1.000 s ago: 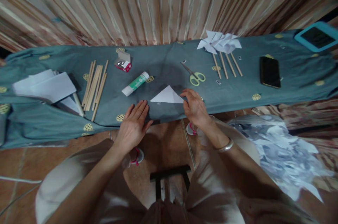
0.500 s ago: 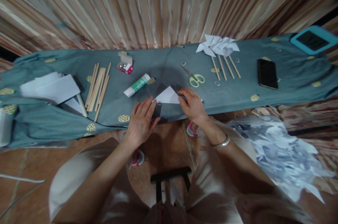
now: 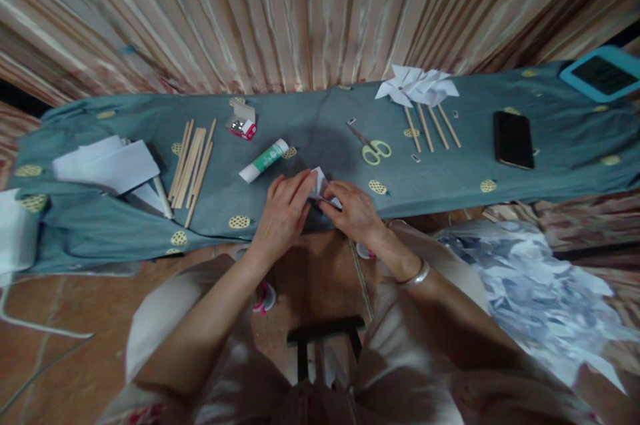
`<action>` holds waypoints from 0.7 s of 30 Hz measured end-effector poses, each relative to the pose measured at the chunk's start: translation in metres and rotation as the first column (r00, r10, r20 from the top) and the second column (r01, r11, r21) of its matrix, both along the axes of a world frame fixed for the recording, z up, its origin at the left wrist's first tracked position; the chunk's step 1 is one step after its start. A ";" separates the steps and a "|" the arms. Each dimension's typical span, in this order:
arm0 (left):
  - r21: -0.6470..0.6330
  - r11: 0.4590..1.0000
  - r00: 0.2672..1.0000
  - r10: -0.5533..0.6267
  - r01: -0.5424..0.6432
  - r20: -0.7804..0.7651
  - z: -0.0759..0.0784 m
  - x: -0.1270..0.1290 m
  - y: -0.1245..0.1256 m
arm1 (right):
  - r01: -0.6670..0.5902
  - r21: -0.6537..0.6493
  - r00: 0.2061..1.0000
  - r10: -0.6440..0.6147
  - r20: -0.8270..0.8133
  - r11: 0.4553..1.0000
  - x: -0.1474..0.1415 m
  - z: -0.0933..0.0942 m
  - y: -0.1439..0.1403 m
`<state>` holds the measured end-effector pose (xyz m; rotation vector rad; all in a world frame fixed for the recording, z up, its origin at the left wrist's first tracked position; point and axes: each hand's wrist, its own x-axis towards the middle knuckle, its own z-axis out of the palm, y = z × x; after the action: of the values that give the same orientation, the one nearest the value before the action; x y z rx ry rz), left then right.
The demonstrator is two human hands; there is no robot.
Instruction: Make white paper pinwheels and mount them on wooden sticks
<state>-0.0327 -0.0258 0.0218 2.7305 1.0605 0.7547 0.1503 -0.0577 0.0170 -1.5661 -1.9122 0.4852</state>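
Note:
A small folded piece of white paper (image 3: 321, 179) is between my hands at the near edge of the cloth-covered table. My left hand (image 3: 285, 215) grips its left side, fingers together and partly covering it. From the right, my right hand (image 3: 353, 211) pinches the paper between thumb and fingers; a silver bangle circles that wrist. Just beyond my left hand lies a green and white glue stick (image 3: 264, 161). Scissors with light green handles (image 3: 375, 150) rest past my right hand.
Wooden sticks (image 3: 193, 168) and white paper sheets (image 3: 107, 168) lie left, behind them a small open box (image 3: 243, 122) of metal pins. Paper pinwheels (image 3: 417, 86) on sticks, a phone (image 3: 514, 139) and a blue-framed tablet (image 3: 603, 73) are right. A bag of paper pieces (image 3: 540, 298) stands below.
The paper was a flat triangle lying under my fingertips. Now it is folded smaller and partly raised, and both hands have come closer together around it.

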 end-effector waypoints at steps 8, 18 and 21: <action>0.077 0.997 1.000 -0.014 0.013 0.002 0.001 0.002 0.004 | -0.009 -0.055 0.996 0.004 -0.084 0.998 0.010 0.009 -0.004; 0.091 0.995 0.999 -0.030 0.033 -0.040 -0.005 0.000 0.007 | -0.011 0.011 0.998 0.011 -0.057 1.000 0.019 -0.004 -0.008; 0.098 0.995 0.999 -0.026 0.031 -0.047 -0.008 -0.001 0.007 | -0.022 0.023 1.000 0.023 -0.010 0.999 0.021 -0.007 -0.011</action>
<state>-0.0341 -0.0190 0.0135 2.8523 1.0167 0.7631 0.1712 -0.0684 0.0104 -1.5266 -1.9233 0.4782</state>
